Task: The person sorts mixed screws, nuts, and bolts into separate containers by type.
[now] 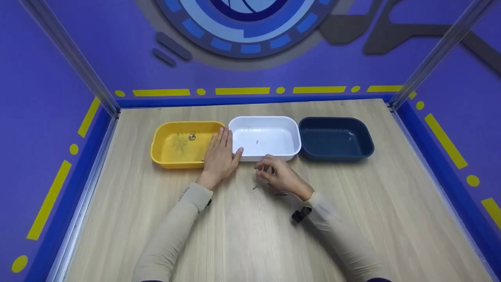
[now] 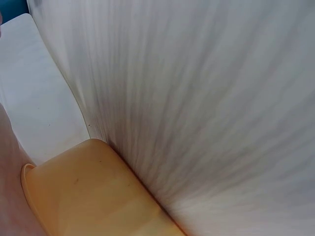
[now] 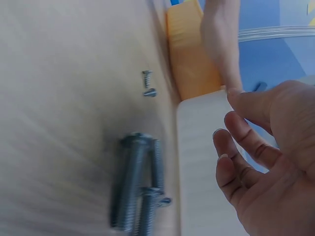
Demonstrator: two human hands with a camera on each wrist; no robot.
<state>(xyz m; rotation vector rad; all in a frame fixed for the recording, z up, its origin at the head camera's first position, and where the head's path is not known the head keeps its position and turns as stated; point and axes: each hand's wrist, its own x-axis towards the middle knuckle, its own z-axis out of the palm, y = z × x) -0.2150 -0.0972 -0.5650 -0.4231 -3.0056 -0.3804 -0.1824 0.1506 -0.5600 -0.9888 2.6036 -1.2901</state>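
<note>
My left hand rests with straight fingers over the meeting rims of the yellow bin and the white bin. My right hand hovers above the table at the white bin's front edge. Its fingers are loosely bent, and I see nothing between them. Below it, a small screw and a second small screw lie close together. Nearer the right wrist lie several larger bolts, blurred in the right wrist view. One tiny dark piece is in the white bin.
The yellow bin holds a round metal piece and many small dark bits. A dark blue bin stands against the white one's right side. Blue-purple panels border the wooden table at the back and both sides.
</note>
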